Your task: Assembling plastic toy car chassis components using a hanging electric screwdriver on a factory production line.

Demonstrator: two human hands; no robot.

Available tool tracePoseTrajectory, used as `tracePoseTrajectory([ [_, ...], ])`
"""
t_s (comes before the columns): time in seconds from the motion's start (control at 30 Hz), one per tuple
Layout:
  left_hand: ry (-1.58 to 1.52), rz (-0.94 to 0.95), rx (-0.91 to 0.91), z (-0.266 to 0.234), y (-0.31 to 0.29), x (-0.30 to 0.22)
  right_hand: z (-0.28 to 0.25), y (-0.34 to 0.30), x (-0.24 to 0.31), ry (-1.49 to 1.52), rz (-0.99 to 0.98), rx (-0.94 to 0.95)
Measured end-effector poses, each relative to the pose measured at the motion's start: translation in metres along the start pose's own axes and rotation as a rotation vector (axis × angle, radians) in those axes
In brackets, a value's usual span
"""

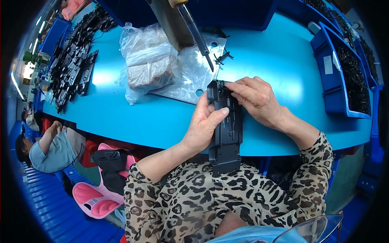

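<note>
My left hand point(204, 124) is closed around a long black plastic housing point(227, 141), its thumb lying across the upper face. The housing slants from my lap up over the table's near edge, its molded inner side facing up. At its far end my right hand point(256, 99) has fingers and thumb pinched together against the right edge. Whatever is between those fingertips is too small and dark to make out. Just beyond the housing's far end, a soldering iron point(197, 37) points down, its tip apart from the part.
Behind my hands lie a metal plate point(188, 77), a plastic-wrapped block point(150, 67) and small black clips point(223, 58). Black parts point(75, 73) are heaped at left. A blue bin point(330, 93) of small black parts stands right. A person point(54, 148) sits beside a pink chair point(91, 198).
</note>
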State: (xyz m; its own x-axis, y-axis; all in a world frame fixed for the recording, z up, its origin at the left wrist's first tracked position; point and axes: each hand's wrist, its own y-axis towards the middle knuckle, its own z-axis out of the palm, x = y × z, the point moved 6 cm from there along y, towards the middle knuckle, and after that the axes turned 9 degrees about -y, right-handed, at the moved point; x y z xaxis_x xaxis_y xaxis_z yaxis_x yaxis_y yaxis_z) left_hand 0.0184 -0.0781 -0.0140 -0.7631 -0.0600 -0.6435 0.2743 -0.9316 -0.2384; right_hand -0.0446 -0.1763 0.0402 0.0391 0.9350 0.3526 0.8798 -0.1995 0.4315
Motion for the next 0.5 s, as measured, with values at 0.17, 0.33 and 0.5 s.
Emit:
tracePoseTrajectory([
  [0.17,-0.009,0.004,-0.003,-0.0014,-0.0004,-0.0005,0.0018,0.0000,0.0024,0.080,-0.064,-0.033],
  [0.33,0.031,0.026,0.018,-0.0042,0.0003,0.0004,0.0040,0.0006,-0.0005,0.144,-0.044,-0.050],
  [0.5,0.022,0.012,0.023,-0.0011,-0.0022,-0.0021,0.0020,0.0035,0.0024,0.128,-0.028,0.004],
])
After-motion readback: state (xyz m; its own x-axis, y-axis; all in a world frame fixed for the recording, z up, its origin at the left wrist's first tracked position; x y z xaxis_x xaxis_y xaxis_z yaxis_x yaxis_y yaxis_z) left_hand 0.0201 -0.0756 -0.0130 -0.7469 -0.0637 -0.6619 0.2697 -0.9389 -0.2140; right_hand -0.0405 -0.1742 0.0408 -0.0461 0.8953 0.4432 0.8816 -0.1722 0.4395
